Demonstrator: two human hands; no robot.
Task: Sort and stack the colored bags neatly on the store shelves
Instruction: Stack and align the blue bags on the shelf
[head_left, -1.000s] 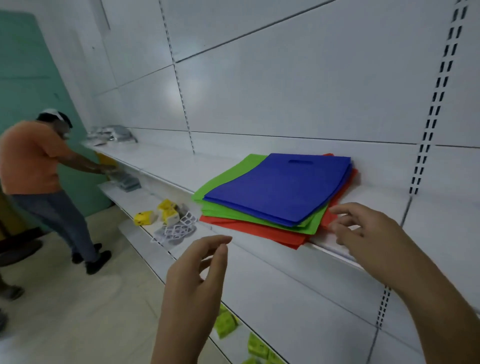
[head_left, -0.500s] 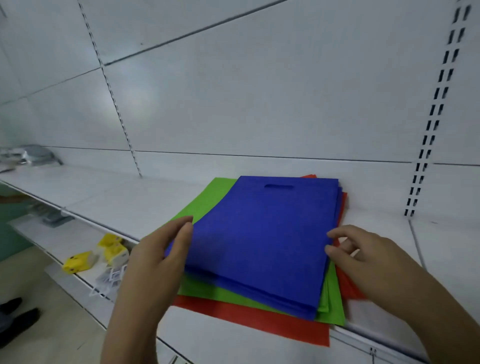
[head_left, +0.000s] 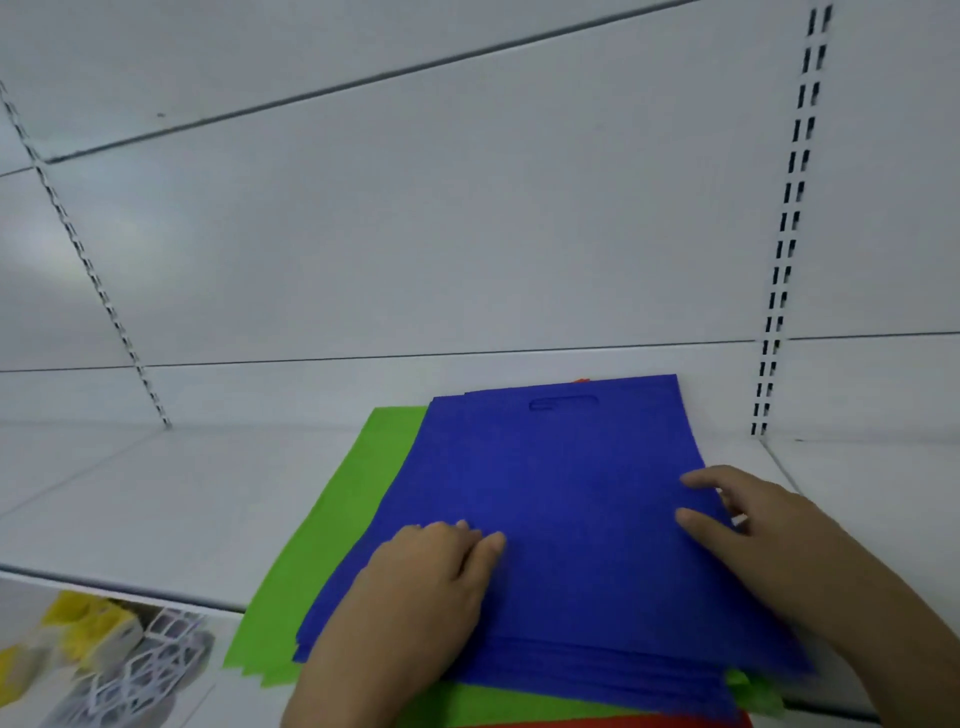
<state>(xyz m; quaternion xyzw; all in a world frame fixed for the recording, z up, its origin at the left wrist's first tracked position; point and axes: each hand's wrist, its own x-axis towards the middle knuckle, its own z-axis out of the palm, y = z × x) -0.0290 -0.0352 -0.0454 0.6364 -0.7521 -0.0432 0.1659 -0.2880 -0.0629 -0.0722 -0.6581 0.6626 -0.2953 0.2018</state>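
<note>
Down at the far left, below my shelf's front edge, yellow packets (head_left: 88, 623) and a white lattice piece (head_left: 150, 660) lie on a lower shelf (head_left: 197, 696); they have no part in what I am doing. On the white shelf (head_left: 156, 499) in front of me, the green bags (head_left: 332, 535) fan out leftward from under the pile, their left edge slanting toward the shelf's front edge, which I judge is why the stack wants squaring. My left hand (head_left: 415, 597) lies flat on the blue bags (head_left: 550, 499) near their front left corner, fingers straight and close together, pressing down so the top layer cannot slide. The blue bags sit uppermost, their handle cut-out toward the back wall of the shelf and their near edge hanging over the shelf's front edge. A sliver of the red bags (head_left: 623, 721) shows at the very bottom, beneath the green. My right hand (head_left: 753, 530) rests at the blue bags' right edge, thumb and forefinger spread a little on top; whether the other fingers hook under the edge I cannot tell. Held from both sides like this, the blue bags seem ready to be lifted off or nudged true.
</note>
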